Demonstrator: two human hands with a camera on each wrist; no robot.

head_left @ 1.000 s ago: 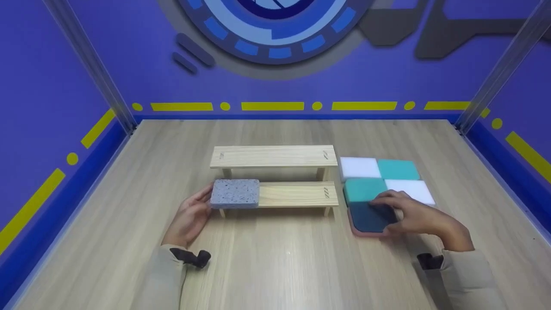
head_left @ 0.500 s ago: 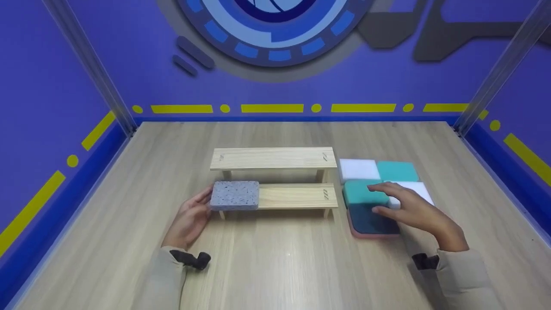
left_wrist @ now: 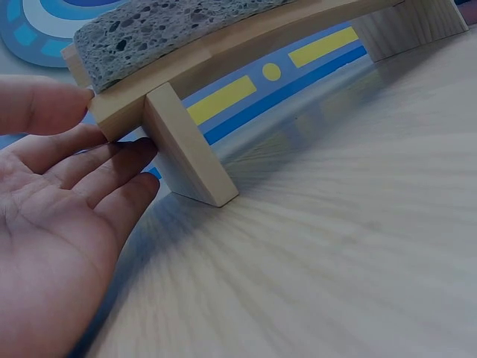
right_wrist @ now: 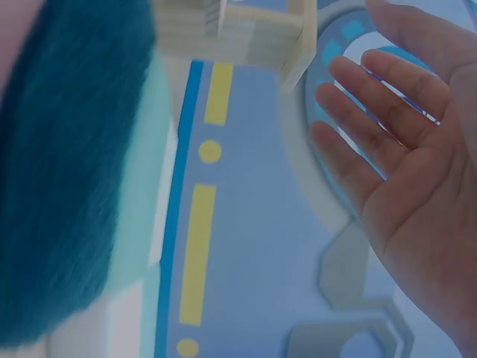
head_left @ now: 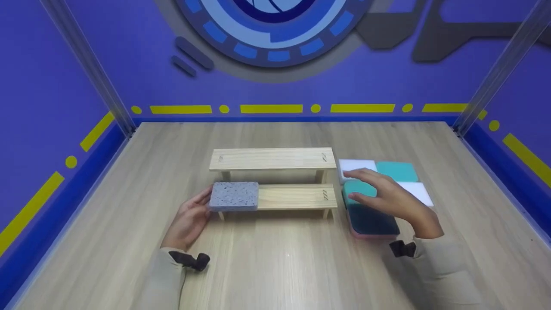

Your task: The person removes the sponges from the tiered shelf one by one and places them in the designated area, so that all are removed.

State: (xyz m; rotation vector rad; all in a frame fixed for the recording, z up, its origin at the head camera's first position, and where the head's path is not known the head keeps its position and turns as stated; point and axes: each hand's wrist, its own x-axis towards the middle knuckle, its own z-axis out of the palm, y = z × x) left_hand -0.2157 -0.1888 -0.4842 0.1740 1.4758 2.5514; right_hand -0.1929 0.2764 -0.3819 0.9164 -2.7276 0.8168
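A grey speckled, porous block (head_left: 233,196) lies on the left end of the front wooden bench (head_left: 295,197). My left hand (head_left: 187,221) holds that end of the bench, thumb at the board's corner beside the block and fingers underneath near the leg, as the left wrist view shows. Over the sponges at the right hovers my right hand (head_left: 389,196), fingers spread and nothing in them. Beneath it are a dark-topped sponge with a pink base (head_left: 372,221) and a teal sponge (head_left: 354,187), partly hidden. The right wrist view shows the fuzzy dark top (right_wrist: 74,164) up close.
Behind the front bench stands a taller wooden bench (head_left: 271,158). White sponges (head_left: 418,193) and another teal sponge (head_left: 398,172) lie flat by the benches' right side. Blue printed walls (head_left: 275,92) enclose the wooden table (head_left: 275,267) at the back and sides.
My right hand has lifted off the dark-topped sponge and moved left and forward over the teal and white ones, its fingers opening. The left hand and grey block have stayed put.
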